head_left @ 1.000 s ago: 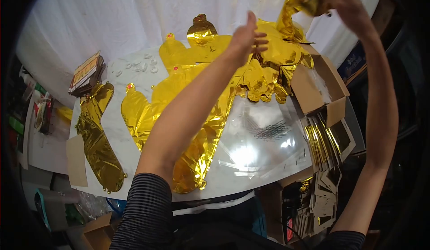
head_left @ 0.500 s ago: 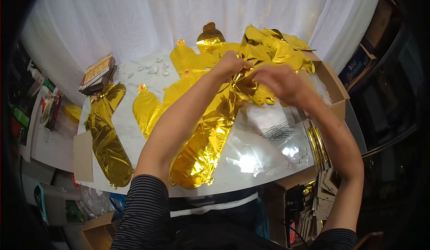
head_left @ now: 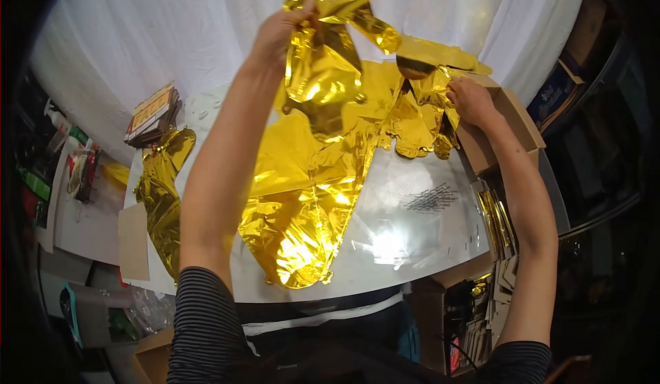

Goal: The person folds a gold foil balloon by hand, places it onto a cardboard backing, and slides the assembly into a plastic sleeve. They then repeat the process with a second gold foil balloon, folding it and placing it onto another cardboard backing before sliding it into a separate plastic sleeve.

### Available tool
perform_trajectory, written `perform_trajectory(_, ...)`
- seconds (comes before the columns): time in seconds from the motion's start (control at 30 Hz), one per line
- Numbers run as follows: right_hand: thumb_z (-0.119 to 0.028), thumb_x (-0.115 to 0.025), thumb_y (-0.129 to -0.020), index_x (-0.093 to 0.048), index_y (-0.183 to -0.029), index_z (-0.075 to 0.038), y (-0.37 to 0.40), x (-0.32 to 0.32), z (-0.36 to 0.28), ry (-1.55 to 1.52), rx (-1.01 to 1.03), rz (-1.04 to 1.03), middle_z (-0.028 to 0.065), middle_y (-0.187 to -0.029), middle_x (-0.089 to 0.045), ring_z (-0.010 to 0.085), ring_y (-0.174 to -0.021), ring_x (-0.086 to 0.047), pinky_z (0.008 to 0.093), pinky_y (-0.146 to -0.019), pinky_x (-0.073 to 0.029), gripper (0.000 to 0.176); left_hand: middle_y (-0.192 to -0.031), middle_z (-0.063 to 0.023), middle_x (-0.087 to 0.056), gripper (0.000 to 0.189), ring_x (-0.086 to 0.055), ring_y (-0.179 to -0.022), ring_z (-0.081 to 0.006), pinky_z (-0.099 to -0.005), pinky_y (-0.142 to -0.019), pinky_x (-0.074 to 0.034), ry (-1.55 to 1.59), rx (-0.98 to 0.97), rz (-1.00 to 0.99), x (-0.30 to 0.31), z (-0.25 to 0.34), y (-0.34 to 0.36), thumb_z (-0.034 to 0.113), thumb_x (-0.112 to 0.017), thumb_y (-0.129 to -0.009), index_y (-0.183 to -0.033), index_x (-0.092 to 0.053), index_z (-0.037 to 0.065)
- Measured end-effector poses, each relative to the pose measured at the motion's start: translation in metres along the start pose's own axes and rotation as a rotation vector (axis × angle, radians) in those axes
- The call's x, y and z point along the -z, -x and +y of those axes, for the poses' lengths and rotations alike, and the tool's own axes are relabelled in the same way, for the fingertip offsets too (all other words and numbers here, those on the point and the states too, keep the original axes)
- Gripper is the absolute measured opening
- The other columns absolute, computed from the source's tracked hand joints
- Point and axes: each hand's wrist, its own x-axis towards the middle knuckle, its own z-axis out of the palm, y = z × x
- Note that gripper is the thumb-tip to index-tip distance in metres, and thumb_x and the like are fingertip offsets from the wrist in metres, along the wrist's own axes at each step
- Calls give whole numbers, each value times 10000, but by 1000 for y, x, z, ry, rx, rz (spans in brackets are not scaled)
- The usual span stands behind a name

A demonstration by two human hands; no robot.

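Your left hand (head_left: pixel 285 32) grips gold foil balloon (head_left: pixel 330 64), raised near far edge of table (head_left: pixel 364 281); balloon hangs right of fingers, long axis downward. Your right hand (head_left: pixel 471 100), nearer far right corner, touches foil balloon pile (head_left: pixel 412 119); cannot tell grip.

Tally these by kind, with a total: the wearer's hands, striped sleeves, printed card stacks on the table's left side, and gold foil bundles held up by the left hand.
Hands: 2 (left hand, right hand)
Sleeves: 2 (left sleeve, right sleeve)
Card stack: 1
Raised foil bundle: 1
Total: 6
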Motion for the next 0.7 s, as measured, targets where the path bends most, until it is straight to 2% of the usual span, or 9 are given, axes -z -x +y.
perform_trajectory(0.1,-245,-682,-995,-654,-1103,-21,-10,-1,-12,34,-44,-62,186,-1150,-690,398,-1124,-638,510,-982,-509,251,-765,-55,-682,256,-664,-623,-167,-342,-568,-583,81,-11,-36,23,26,9,278,-698,-1058,-951,-678,46)
perform_trajectory(0.13,-286,-726,-965,-645,-1194,-24,-11,-1,-20,96,-71,47,189,-1187,-697,394,-1171,-629,515,-1029,-485,358,-764,-57,-688,245,-657,-602,-164,-334,-562,-583,119,13,-82,17,35,18,267,-704,-1055,-953,-683,45)
perform_trajectory(0.17,-327,-770,-934,-636,-1285,-26,-11,0,-28,160,-104,157,191,-1225,-704,391,-1217,-620,520,-1077,-461,480,-755,-58,-688,220,-656,-598,-159,-323,-558,-577,119,0,147,0,29,23,236,-721,-1043,-961,-687,35)
perform_trajectory(0.33,-348,-795,-930,-538,-1488,-22,-16,-3,-89,357,-67,361,205,-1376,-684,381,-1386,-566,489,-1182,-407,696,-752,-63,-680,200,-648,-608,-175,-341,-554,-567,-3,-76,0,-20,25,46,208,-703,-1048,-972,-696,23)
perform_trajectory(0.43,-416,-571,-1104,-470,-1526,-2,-15,18,-130,-695,-186,77,211,-1389,-680,353,-1281,-660,461,-1108,-495,600,-781,-60,-675,159,-632,-638,-174,-335,-589,-543,-2,-79,35,-31,18,78,169,-690,-1043,-988,-688,20)
perform_trajectory(0.47,-416,-571,-1104,-470,-1526,-2,-5,34,-150,-696,-179,68,211,-1389,-680,353,-1281,-660,461,-1108,-495,600,-784,-60,-676,150,-633,-644,-170,-330,-596,-540,-9,-82,28,-31,15,89,164,-689,-1043,-996,-689,22)
perform_trajectory(0.53,-489,-434,-1143,-483,-1511,8,27,57,-192,-2000,-233,-257,196,-1382,-693,288,-1241,-689,448,-1060,-524,620,-834,-50,-700,107,-647,-696,-139,-311,-595,-526,-61,-104,130,-28,3,111,133,-700,-1035,-1045,-694,27)
perform_trajectory(0.6,-511,-375,-1149,-477,-1511,12,62,68,-231,-1964,-50,-253,176,-1374,-701,263,-1216,-700,435,-1044,-536,644,-913,-44,-719,110,-672,-762,-134,-311,-642,-560,-2,-68,269,-36,-8,141,118,-700,-1033,-1090,-696,24)
perform_trajectory(0.7,-287,-742,-1024,-695,-1193,-8,102,76,-272,-1552,-161,-393,55,-1011,-751,97,-832,-680,252,-757,-543,330,-1044,-69,-735,187,-720,-890,-183,-353,-825,-616,24,29,251,-4,-39,166,54,-676,-1024,-1204,-671,4)
